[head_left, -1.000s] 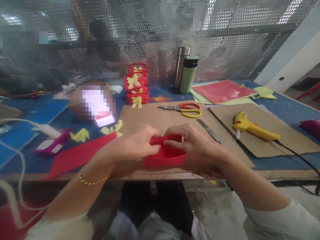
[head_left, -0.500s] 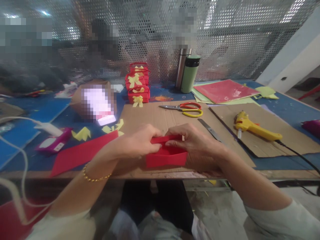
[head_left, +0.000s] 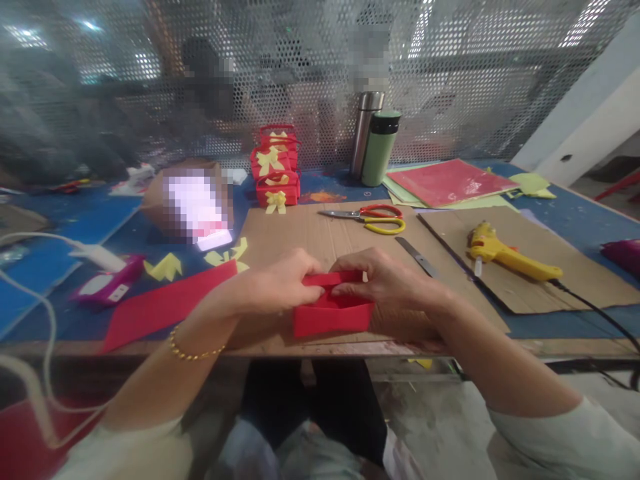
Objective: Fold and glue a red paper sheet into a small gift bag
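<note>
A small red paper box (head_left: 333,320) with an open top sits on the cardboard at the table's front edge. My left hand (head_left: 287,283) is closed on its left far side, thumb inside and fingers behind the wall. From the right, my right hand (head_left: 375,280) pinches the far wall the same way, thumb within the box. The fingertips behind that wall are hidden. Left of my hands lies a flat red paper strip (head_left: 170,303), partly under my left forearm. Yellow paper bows (head_left: 225,257) lie just beyond the strip.
Scissors (head_left: 373,219) and a flat metal blade (head_left: 416,256) lie on the cardboard (head_left: 290,233). A yellow glue gun (head_left: 515,257) rests on another sheet at right. Behind stand finished red boxes (head_left: 277,190), a green bottle (head_left: 380,150) and a lit phone (head_left: 195,207).
Almost nothing differs. Both hands keep their hold on the red box, which has shifted or tilted very slightly.
</note>
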A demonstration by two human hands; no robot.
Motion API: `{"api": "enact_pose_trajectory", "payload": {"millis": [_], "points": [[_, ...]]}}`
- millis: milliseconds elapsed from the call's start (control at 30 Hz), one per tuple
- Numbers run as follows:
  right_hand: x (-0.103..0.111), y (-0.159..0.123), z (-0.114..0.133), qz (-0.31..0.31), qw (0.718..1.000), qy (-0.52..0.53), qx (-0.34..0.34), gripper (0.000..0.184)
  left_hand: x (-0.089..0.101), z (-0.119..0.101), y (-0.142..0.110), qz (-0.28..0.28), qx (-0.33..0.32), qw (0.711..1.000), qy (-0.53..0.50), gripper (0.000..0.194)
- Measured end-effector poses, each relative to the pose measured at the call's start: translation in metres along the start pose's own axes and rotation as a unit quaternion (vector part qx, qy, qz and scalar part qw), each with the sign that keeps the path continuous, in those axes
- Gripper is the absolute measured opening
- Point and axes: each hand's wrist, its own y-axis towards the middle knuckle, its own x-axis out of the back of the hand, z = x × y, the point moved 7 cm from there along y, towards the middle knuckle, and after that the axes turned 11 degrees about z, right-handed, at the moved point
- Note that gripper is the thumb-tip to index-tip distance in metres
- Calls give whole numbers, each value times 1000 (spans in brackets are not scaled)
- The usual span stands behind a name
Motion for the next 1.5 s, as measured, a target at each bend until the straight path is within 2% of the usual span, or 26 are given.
{"api": "enact_pose_trajectory", "payload": {"millis": [100, 233, 400, 567, 667, 767, 867, 933, 1033, 1133, 1200, 1300, 1433, 1500], "points": [[-2, 1, -3, 3, 1000, 7, -17, 19, -3, 2, 2, 3, 9, 1000, 6, 19], [-3, 0, -6, 7, 998, 57, -27, 23, -2, 0, 1, -32, 13, 999, 29, 11], [-7, -2, -12, 15, 991, 125, -43, 31, -5, 0, 1, -34, 23, 999, 7, 28], [-8, -4, -9, 7, 990, 138, -34, 26, -2, -2, -2, -30, -26, 999, -10, 33], [2, -8, -1, -29, 995, 91, -1, 25, 1, 2, -15, -42, -53, 994, -89, 40], [15, -13, 10, -72, 994, 51, 64, 25, 2, 12, -37, -98, -77, 969, -213, 55], [25, -18, 19, -129, 984, 31, 120, 27, -7, 23, -56, -165, -84, 950, -251, 64], [26, -20, 23, -150, 977, 23, 151, 29, -18, 27, -63, -199, -70, 951, -224, 65], [24, -20, 25, -166, 968, 17, 186, 30, -31, 27, -69, -285, -32, 949, -129, 47], [25, -22, 24, -188, 956, 28, 222, 22, -40, 13, -74, -381, -57, 922, -41, 27], [26, -23, 26, -199, 947, 34, 249, 13, -46, 4, -76, -425, -79, 902, 13, 22], [27, -26, 31, -208, 939, 36, 272, 7, -55, -3, -80, -462, -91, 880, 61, 26], [29, -29, 35, -224, 937, 30, 267, 12, -61, -7, -95, -525, -99, 843, 71, 38], [29, -30, 37, -224, 935, 23, 274, 11, -63, -14, -102, -536, -131, 828, 101, 39]]}}
